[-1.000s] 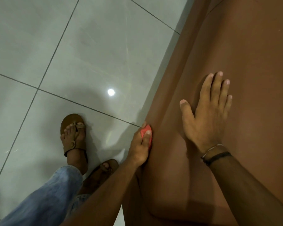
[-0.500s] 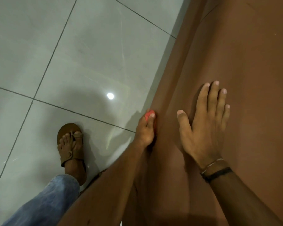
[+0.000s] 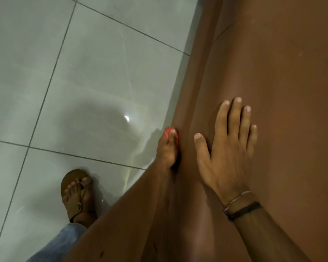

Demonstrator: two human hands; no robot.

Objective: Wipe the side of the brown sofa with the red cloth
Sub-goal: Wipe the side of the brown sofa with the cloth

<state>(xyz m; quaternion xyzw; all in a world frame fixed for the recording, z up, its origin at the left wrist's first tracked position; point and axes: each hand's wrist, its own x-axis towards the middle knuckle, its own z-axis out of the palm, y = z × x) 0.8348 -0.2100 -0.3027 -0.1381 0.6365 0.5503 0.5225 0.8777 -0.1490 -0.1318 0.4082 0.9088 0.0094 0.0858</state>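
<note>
Grey tiled floor [image 3: 80, 87] on the left, brown sofa [image 3: 282, 63] filling the right; wipe stroke in progress along the sofa's side.

Over the last second my left hand [image 3: 167, 148] has slid the red cloth [image 3: 168, 131] farther along the side face, away from me; my sandalled foot [image 3: 78, 193] now sits nearer the bottom of the view, so I judge the body is stepping forward with the stroke. Left grip is closed on the cloth, bunched so that only a small red patch shows past the fingers, pressed against the sofa's side just below its rounded top edge. Right hand [image 3: 227, 154] lies flat and open on the top surface, holding nothing, apparently bracing. Judgement: near stretch covered, far stretch of the side remains.
</note>
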